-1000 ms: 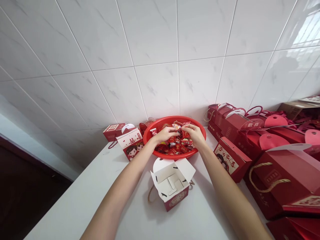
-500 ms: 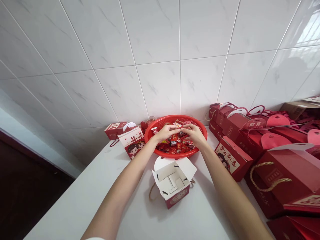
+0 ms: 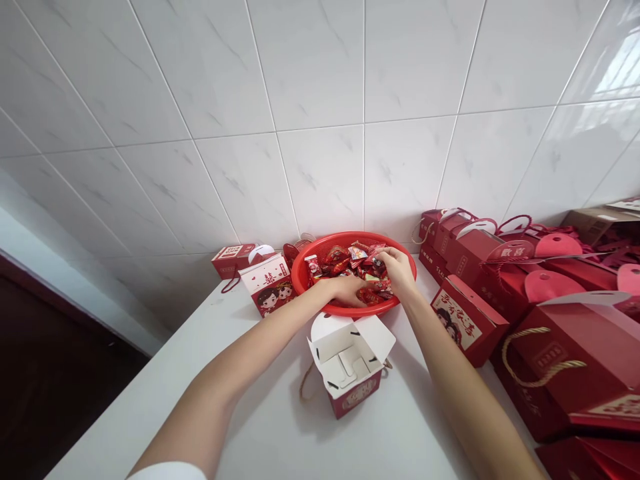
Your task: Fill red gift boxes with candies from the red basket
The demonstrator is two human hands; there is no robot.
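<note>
A red plastic basket point(image 3: 299, 270) holds several wrapped candies point(image 3: 340, 257), mostly red. My left hand point(image 3: 349, 291) reaches over the basket's near side, its fingers stretched down and spread among the candies, fingertips partly covered. At the right side of the basket my right hand point(image 3: 397, 268) is closed in a pinch on a small wrapped candy point(image 3: 377, 262) with a dark patch. Just in front of the basket stands a small red gift box point(image 3: 356, 399) with its white flaps open and its white inside bare; a cord handle hangs at its side.
Closed red gift boxes point(image 3: 270, 283) stand left of the basket. Many more red boxes point(image 3: 575, 353), some with rope handles, crowd the right side of the white table point(image 3: 280, 427). A brown carton point(image 3: 595, 220) sits at the far right, and a tiled wall point(image 3: 320, 173) rises behind.
My hands were together over the basket's middle. The left has come down toward the near side among the candies; the right has moved right and pinches a candy.
</note>
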